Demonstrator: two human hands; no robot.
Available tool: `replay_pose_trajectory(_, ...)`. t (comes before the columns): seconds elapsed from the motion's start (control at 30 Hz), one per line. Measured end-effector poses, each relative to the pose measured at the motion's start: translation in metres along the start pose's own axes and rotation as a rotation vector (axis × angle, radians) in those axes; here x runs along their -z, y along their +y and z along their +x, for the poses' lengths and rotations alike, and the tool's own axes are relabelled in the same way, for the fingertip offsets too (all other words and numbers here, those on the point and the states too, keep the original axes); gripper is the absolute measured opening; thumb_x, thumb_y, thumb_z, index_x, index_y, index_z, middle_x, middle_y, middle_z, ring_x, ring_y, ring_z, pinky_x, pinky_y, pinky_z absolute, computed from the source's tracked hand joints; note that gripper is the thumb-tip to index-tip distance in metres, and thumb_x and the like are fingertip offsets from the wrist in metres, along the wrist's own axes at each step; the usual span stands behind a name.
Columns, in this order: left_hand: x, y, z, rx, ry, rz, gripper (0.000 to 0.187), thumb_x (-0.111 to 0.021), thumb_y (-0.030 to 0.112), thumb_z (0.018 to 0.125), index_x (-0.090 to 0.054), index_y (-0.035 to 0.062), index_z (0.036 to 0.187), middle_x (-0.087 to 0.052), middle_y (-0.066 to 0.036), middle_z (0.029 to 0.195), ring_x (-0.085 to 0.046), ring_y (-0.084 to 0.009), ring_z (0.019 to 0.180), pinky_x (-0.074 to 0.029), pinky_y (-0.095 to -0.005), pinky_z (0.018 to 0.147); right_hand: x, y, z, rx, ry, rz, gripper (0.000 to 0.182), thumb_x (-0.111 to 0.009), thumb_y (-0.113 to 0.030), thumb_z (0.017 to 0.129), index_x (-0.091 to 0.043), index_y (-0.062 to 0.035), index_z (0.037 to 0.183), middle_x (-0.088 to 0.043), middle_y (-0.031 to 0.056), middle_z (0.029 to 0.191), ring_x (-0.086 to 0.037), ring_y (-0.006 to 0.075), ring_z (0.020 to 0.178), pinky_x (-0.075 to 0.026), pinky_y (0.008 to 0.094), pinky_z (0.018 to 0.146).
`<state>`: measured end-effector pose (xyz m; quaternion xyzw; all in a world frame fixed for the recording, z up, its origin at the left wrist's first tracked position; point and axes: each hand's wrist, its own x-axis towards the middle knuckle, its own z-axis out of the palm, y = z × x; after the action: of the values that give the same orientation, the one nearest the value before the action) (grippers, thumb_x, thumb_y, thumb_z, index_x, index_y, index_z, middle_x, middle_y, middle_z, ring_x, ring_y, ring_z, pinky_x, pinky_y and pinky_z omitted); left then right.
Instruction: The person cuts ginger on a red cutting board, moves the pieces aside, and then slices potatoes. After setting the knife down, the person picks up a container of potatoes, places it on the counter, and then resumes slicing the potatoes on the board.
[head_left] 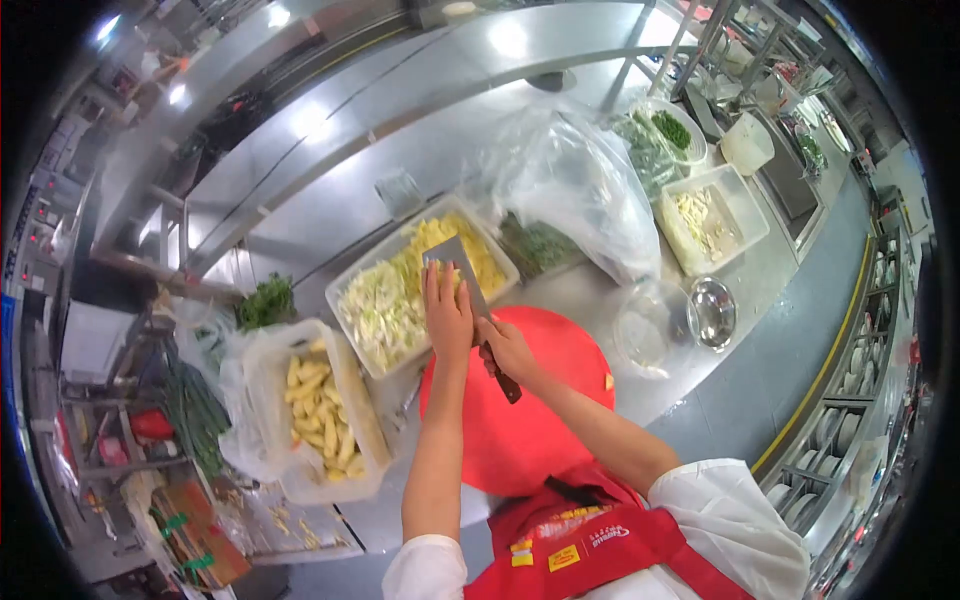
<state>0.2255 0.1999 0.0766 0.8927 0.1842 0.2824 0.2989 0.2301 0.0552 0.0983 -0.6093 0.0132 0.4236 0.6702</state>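
My right hand (508, 350) grips the cleaver (466, 275) by its handle; my left hand (448, 312) lies against the blade, over the tray's (513, 268) near edge. The red board (540, 420) offers bare room below.

1. Cutting board (520, 440) sits front and centre on the worktop (645, 400)
2. Chopped-veg tub (350, 337) is just behind it, kinda left
3. Peeled-veg tub (368, 420) is off to its left
4. Bowl (712, 314) over on the right
5. Plastic bag (590, 195) behind, yeah
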Motion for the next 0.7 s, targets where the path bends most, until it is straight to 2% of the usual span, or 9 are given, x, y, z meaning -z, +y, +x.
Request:
replay_pose_trajectory(0.1,-0.027,-0.048,0.027,-0.024,-0.07,0.058,0.046,-0.062,0.025,0.109,-0.061,0.0053,0.151,-0.048,-0.021,0.165,-0.042,-0.0431,0.155,-0.041,-0.0512,0.125,0.007,0.013,0.038,-0.084,0.086,-0.026,0.046,-0.055,-0.049,0.114,-0.058,-0.0066,0.095,-0.052,0.0026,0.068,-0.051,0.0155,0.05,-0.048,0.0363,0.048)
replay_pose_trajectory(0.2,-0.041,-0.053,0.033,-0.071,-0.059,0.115,0.039,-0.064,0.021,0.106,-0.065,0.0034,0.141,-0.055,-0.02,0.157,-0.046,-0.0419,0.152,-0.042,-0.0507,0.124,0.016,0.021,0.031,-0.206,0.105,0.06,0.047,-0.056,-0.05,0.114,-0.054,-0.0082,0.094,-0.051,0.0016,0.067,-0.05,0.0146,0.05,-0.046,0.0362,0.049)
replay_pose_trajectory(0.27,-0.045,-0.05,0.039,-0.129,-0.093,0.135,0.036,-0.065,0.019,0.106,-0.067,0.0028,0.137,-0.058,-0.02,0.153,-0.048,-0.0413,0.15,-0.043,-0.0522,0.122,0.021,0.02,0.011,-0.251,0.123,0.114,0.048,-0.055,-0.051,0.114,-0.051,-0.0088,0.091,-0.051,0.0014,0.066,-0.049,0.014,0.049,-0.046,0.0362,0.049)
replay_pose_trajectory(0.37,-0.049,-0.051,0.042,-0.175,-0.112,0.239,0.032,-0.067,0.016,0.103,-0.068,0.0036,0.132,-0.06,-0.018,0.15,-0.049,-0.0395,0.149,-0.043,-0.0518,0.122,0.046,0.033,-0.029,-0.251,0.104,0.018,0.048,-0.054,-0.051,0.115,-0.053,-0.0093,0.091,-0.049,0.0004,0.064,-0.049,0.0141,0.05,-0.045,0.0347,0.049)
replay_pose_trajectory(0.47,-0.033,-0.059,0.044,-0.223,-0.163,0.367,0.036,-0.069,0.014,0.098,-0.069,0.004,0.133,-0.06,-0.019,0.15,-0.048,-0.0381,0.151,-0.041,-0.0532,0.125,0.077,0.053,-0.073,-0.292,0.086,0.025,0.047,-0.052,-0.05,0.115,-0.056,-0.0091,0.092,-0.049,0.0001,0.063,-0.05,0.0139,0.05,-0.044,0.0332,0.048)
replay_pose_trajectory(0.6,-0.005,-0.036,0.028,-0.182,-0.061,0.291,0.032,-0.067,0.011,0.099,-0.07,0.0037,0.131,-0.06,-0.018,0.149,-0.049,-0.0382,0.149,-0.042,-0.053,0.123,0.106,0.062,-0.143,-0.262,0.146,0.074,0.045,-0.055,-0.048,0.115,-0.058,-0.0065,0.098,-0.049,-0.0008,0.065,-0.051,0.0128,0.051,-0.045,0.033,0.049)
replay_pose_trajectory(0.67,0.017,0.003,0.006,-0.179,0.031,0.239,0.03,-0.066,0.01,0.1,-0.069,0.0031,0.129,-0.061,-0.018,0.147,-0.052,-0.0386,0.145,-0.043,-0.0536,0.12,0.132,0.079,-0.178,-0.113,0.226,-0.242,0.034,-0.06,-0.04,0.113,-0.061,-0.0061,0.11,-0.053,0.0023,0.068,-0.054,0.0177,0.052,-0.048,0.0364,0.052)
replay_pose_trajectory(0.7,0.017,0.014,-0.017,-0.13,0.007,0.204,0.029,-0.066,0.01,0.101,-0.069,0.0029,0.129,-0.061,-0.019,0.145,-0.054,-0.0389,0.141,-0.045,-0.0534,0.118,0.145,0.083,-0.191,-0.033,0.276,-0.398,0.03,-0.063,-0.035,0.112,-0.063,-0.0058,0.116,-0.056,0.0039,0.07,-0.056,0.0201,0.053,-0.05,0.0381,0.054)
